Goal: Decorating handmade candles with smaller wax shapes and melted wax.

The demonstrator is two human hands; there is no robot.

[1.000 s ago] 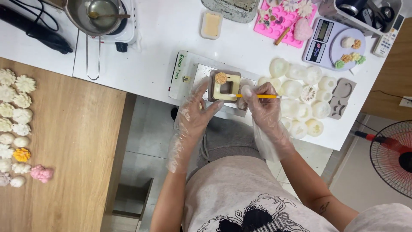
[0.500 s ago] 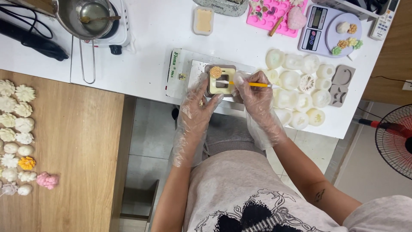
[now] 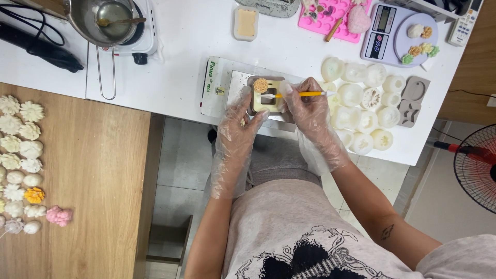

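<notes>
Both my hands wear clear plastic gloves. My left hand (image 3: 238,121) steadies the left and near side of a small square brown mould (image 3: 268,98) filled with cream wax around a square hollow, an orange flower piece (image 3: 260,85) at its far left corner. My right hand (image 3: 305,106) holds a thin yellow-handled tool (image 3: 305,94) level, its white tip reaching over the mould's hollow. The mould rests on a shiny metal plate (image 3: 236,82) on the white table (image 3: 181,62).
Several white round silicone moulds (image 3: 361,111) lie right of my hands, with grey moulds (image 3: 413,98), a scale (image 3: 398,36) and a pink mould tray (image 3: 330,18) beyond. A saucepan (image 3: 103,18) sits on a hotplate far left. Wax flowers (image 3: 23,155) line the wooden table. A fan (image 3: 478,165) stands at right.
The view has shifted slightly. My right hand has raised the yellow tool a little toward the mould's far side. My left hand keeps its hold on the mould.
</notes>
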